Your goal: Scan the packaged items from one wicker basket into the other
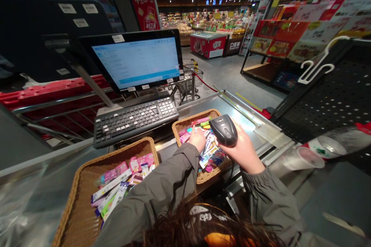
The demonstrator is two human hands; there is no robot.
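Observation:
My right hand (242,148) is closed around a black handheld barcode scanner (223,129), held over the right wicker basket (185,122). My left hand (197,139) reaches into that basket, fingers curled down among several small colourful packets (210,150); what it grips, if anything, is hidden. Both arms wear grey-green sleeves.
A second wicker basket (87,185) with pink and white packets (121,183) sits at the near left. Behind the baskets stand a keyboard (135,119) and a lit till screen (136,61). A metal counter (246,117) runs right; a shopping cart (188,81) and shop aisles lie beyond.

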